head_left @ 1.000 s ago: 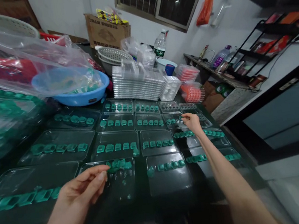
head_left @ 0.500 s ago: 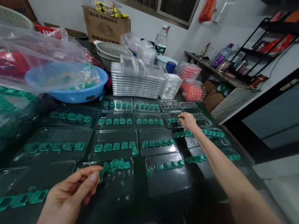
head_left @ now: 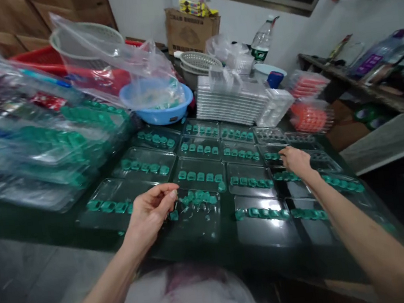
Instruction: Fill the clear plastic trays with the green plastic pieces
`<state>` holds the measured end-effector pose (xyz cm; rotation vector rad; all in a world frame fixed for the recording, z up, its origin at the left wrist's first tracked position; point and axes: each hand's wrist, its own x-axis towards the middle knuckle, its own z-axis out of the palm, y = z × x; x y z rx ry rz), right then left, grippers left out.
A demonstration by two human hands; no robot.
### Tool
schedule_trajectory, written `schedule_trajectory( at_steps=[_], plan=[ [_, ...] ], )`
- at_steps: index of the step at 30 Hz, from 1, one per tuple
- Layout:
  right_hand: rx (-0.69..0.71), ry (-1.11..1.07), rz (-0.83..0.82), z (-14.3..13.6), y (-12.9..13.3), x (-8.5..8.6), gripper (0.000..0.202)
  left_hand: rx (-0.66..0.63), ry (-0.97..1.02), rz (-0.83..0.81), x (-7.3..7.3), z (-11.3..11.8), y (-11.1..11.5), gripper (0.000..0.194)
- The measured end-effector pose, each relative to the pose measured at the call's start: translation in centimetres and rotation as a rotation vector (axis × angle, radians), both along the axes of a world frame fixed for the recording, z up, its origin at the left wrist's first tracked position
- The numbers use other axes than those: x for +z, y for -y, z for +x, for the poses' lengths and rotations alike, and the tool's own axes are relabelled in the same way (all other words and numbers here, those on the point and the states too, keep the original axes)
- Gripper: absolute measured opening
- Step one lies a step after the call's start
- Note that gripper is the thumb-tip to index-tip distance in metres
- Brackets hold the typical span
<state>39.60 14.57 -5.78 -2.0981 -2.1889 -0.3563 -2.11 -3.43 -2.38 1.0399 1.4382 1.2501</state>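
Observation:
Clear plastic trays (head_left: 206,227) lie in rows on a dark green table, each with a line of small green pieces (head_left: 253,183). My left hand (head_left: 154,208) is pinched over the near middle tray, beside a loose heap of green pieces (head_left: 198,197); what its fingertips hold is too small to name. Farther right, my right hand (head_left: 295,160) reaches to a tray in a back row, its fingers closed at the end of a short line of green pieces (head_left: 271,155). Whatever is between those fingers is hidden.
A blue basin (head_left: 165,114) with a plastic bag stands at the back left, near stacked trays of green pieces (head_left: 55,141). Behind the rows are stacked clear trays (head_left: 230,99), colanders (head_left: 199,61), a bottle (head_left: 261,39) and orange-filled containers (head_left: 311,115).
The view has swung left and shows more of the stacked trays and the table's near edge. Both hands remain near the same trays, and a green piece now shows beneath my left fingertips.

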Motion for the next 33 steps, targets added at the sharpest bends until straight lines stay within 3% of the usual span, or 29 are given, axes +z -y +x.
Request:
schedule_trajectory(
  at_steps=[5, 9, 13, 17, 24, 29, 33],
  plan=[
    [0.006, -0.065, 0.015, 1.3, -0.5, -0.1, 0.033, -0.029, -0.295, 0.134, 1.4, -1.1, -1.4, 0.026],
    [0.0, -0.107, 0.102, 1.1, 0.8, 0.2, 0.036, -0.204, -0.598, 0.247, 1.6, -1.0, -2.7, 0.023],
    [0.128, -0.233, 0.25, -1.7, 4.2, 1.3, 0.032, -0.373, -0.921, 0.287, 0.7, 0.1, -2.7, 0.022],
    [0.359, -0.402, 0.224, -6.7, 8.6, 2.4, 0.025, -0.423, -1.183, 0.279, -0.4, 0.9, -2.0, 0.032],
    [0.507, -0.672, 0.087, -14.0, 13.6, 3.7, 0.022, -0.451, -1.015, 0.34, -0.6, -0.5, -1.6, 0.02],
    [0.606, -0.858, 0.005, -17.7, 15.1, 3.8, 0.02, -0.32, -0.847, 0.326, -0.8, -0.7, -1.5, 0.019],
    [0.673, -0.869, -0.092, -20.7, 15.6, 3.5, 0.021, -0.226, -0.648, 0.231, -0.7, -0.6, -1.6, 0.018]
  ],
)
